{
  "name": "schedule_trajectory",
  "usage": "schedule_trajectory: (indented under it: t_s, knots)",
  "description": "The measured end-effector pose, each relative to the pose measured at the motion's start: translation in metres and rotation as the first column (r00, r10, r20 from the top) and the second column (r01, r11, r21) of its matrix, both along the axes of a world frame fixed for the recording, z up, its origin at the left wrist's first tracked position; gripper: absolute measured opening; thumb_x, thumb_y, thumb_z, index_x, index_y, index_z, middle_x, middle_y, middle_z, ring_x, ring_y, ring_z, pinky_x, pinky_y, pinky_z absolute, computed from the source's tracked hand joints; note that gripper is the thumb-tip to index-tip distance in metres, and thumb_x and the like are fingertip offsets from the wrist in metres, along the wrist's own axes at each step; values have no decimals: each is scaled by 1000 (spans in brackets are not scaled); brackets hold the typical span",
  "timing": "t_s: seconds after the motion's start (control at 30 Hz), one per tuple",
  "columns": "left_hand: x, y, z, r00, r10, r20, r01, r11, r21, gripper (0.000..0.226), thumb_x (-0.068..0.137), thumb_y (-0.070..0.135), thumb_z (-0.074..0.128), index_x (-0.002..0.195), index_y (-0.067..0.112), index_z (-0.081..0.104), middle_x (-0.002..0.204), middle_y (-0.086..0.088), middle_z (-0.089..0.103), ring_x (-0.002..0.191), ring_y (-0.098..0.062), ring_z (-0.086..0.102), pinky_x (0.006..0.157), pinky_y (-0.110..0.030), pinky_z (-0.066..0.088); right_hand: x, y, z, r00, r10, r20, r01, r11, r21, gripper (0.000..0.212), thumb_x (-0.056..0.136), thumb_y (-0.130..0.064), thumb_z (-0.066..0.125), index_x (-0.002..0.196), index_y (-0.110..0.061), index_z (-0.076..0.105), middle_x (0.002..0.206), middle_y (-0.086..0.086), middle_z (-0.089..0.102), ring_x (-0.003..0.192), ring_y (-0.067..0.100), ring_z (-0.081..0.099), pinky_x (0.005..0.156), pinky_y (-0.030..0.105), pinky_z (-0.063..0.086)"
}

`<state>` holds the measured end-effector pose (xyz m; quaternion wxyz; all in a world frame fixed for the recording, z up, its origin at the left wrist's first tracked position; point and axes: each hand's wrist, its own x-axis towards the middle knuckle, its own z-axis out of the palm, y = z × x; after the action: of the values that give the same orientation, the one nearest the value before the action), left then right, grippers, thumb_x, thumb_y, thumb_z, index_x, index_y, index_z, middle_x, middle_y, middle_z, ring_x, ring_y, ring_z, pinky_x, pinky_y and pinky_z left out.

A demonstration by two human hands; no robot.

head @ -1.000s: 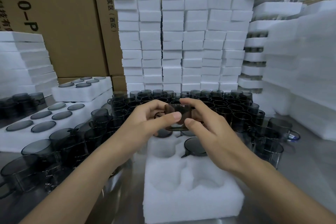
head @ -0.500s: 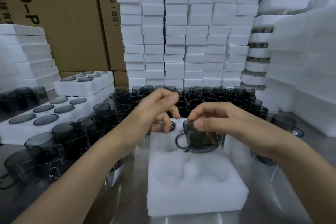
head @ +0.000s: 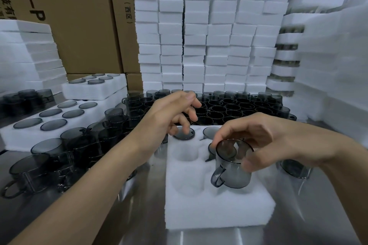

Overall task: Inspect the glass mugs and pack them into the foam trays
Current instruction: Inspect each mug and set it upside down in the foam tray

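I see my right hand gripping a smoky glass mug by its rim, fingers and thumb curled round the top, the handle pointing left. The mug stands upright at the near-right pocket of the foam tray; whether its base is in the pocket I cannot tell. My left hand hovers over the tray's far-left corner, fingers loosely bent, holding nothing. Beneath it a packed mug fills the far-left pocket. Beyond the tray, loose mugs crowd the table.
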<state>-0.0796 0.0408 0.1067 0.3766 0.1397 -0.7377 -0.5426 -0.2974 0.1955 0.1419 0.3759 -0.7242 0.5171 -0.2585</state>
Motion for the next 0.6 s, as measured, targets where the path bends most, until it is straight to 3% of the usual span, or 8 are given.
schedule_trajectory:
  t_s: [0.1, 0.27, 0.4, 0.6]
  knots:
    - [0, 1, 0, 1000, -9, 8, 9, 1000, -10, 46, 87, 63, 60, 102, 24, 77, 93, -4, 66, 68, -15, 59, 58, -25, 34, 0, 1, 0, 999, 13, 34, -14, 999, 31, 43, 79, -11, 80, 122, -14, 76, 106, 13, 67, 95, 16, 64, 77, 25, 50]
    - [-1, 2, -1, 1000, -11, 2, 11, 1000, -25, 46, 87, 62, 60, 101, 23, 78, 92, -3, 66, 68, -15, 59, 57, -21, 36, -1, 3, 2, 1000, -11, -18, 11, 1000, 8, 41, 79, -12, 80, 120, -18, 77, 108, 7, 73, 100, 14, 68, 82, 26, 52]
    - [-1, 2, -1, 1000, -13, 9, 13, 999, -30, 45, 87, 63, 60, 100, 24, 79, 92, -3, 67, 69, -15, 60, 57, -20, 38, 1, 5, 3, 996, -12, -90, 12, 1000, 3, 45, 80, -16, 82, 124, -22, 77, 112, 7, 74, 107, 23, 69, 90, 29, 54]
    - [-3, 2, -3, 1000, -20, 10, 21, 999, -42, 43, 87, 60, 63, 100, 23, 79, 92, -3, 68, 70, -14, 60, 57, -17, 40, 1, 8, 3, 987, -39, -156, 42, 999, 15, 45, 80, -17, 89, 122, -28, 78, 114, 0, 76, 106, 11, 71, 89, 24, 56]
